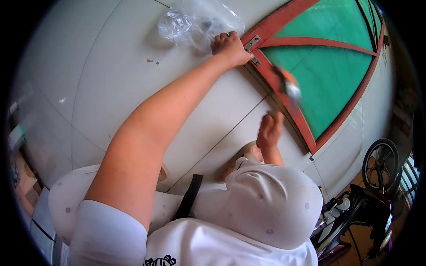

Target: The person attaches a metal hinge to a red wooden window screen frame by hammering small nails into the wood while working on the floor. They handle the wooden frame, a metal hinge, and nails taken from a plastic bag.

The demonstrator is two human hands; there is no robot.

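Observation:
A red-framed panel with green panes (332, 82) lies flat on the pale tiled floor, and a metal hinge (253, 42) sits at its near-left edge. My left hand (230, 49) is closed at that edge, its thumb against the hinge; the curled fingers partly hide what they grip. My right hand (270, 130) is wrapped round the handle of a hammer (291, 87). The hammer's head, orange and silver, is smeared by motion and hangs over the red frame, a short way from the hinge. Whether it touches the frame I cannot tell.
A clear plastic bag (191, 24) with small dark things in it lies just beyond my left hand. My foot (255, 153) is close below my right hand. A motorbike (350, 213) and a black-rimmed wheel (380, 165) stand at the right. Several boxes are at the far left.

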